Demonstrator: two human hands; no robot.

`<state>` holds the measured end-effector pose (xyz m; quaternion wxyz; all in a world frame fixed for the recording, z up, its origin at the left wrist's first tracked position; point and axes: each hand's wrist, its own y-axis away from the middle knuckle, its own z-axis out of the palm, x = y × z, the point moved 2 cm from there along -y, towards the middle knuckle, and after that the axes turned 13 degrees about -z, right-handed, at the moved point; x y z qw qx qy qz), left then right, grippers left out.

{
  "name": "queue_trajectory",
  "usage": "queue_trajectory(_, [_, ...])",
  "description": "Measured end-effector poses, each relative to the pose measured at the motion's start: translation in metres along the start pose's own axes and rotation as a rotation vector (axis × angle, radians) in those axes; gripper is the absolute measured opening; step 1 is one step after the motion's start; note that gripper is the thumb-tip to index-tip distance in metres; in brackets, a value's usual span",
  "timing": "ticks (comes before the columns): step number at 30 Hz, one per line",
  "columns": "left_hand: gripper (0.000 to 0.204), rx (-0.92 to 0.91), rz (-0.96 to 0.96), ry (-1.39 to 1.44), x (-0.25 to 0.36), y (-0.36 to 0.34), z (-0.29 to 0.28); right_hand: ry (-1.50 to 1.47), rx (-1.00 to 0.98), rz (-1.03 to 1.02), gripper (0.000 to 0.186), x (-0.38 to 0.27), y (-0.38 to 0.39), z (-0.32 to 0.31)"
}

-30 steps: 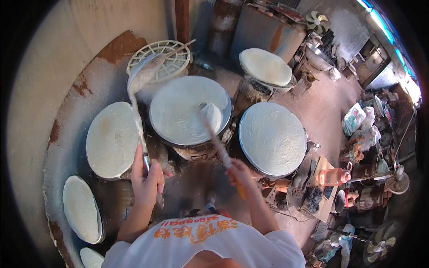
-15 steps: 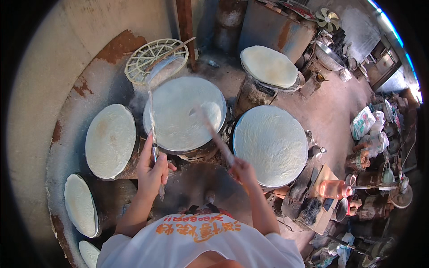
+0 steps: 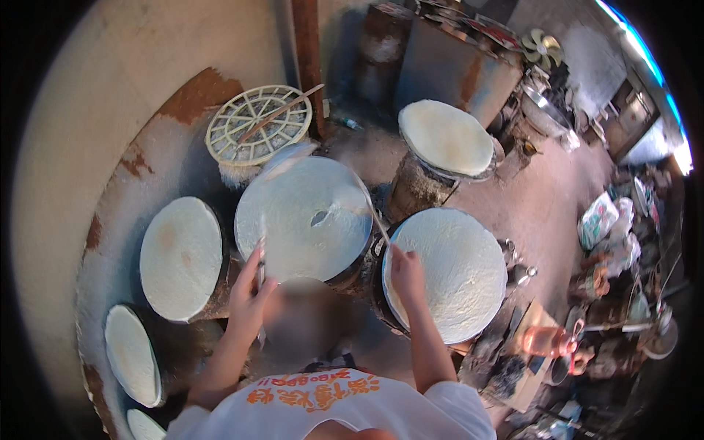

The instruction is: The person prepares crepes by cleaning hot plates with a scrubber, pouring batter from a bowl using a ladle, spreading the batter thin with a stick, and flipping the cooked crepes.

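My left hand [image 3: 248, 293] is closed round a thin metal strip with a narrow handle [image 3: 261, 273], at the near left edge of the middle round griddle [image 3: 248, 258]. The strip's upper part is too blurred to follow. My right hand [image 3: 408, 273] grips a wooden stick [image 3: 378, 218], which slants up and left over the griddle's right rim. A pale blur hides its far end. A thin, pale batter layer [image 3: 297, 227] covers the griddle, with a small dark spot [image 3: 318, 218] near its middle. A whitish curved sheet [image 3: 287, 158], smeared, shows at the far edge.
More batter-covered griddles stand around me: one at right [image 3: 445, 275], one far right [image 3: 446, 138], one at left [image 3: 181, 258], others lower left. A slatted round rack [image 3: 258, 125] holds a stick. Bottles, bags and a board [image 3: 529, 356] clutter the right side.
The view has tilted, so the griddles sit lower. My right hand has moved farther forward, and its stick now stands steeper. My left hand still holds the strip near the griddle's edge.
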<state>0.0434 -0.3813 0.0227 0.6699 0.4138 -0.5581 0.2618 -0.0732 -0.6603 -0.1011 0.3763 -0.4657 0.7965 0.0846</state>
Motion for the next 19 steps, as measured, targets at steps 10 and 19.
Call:
queue_trajectory(10, [0.021, -0.391, -0.617, 1.038, 0.025, -0.039, 0.027, 0.133, -0.099, -0.047, 0.031, 0.016, 0.017, -0.020])
queue_trajectory(19, [0.015, -0.355, -0.871, 1.187, -0.005, -0.050, -0.012, 0.006, -0.245, -0.233, 0.043, 0.014, -0.002, 0.000])
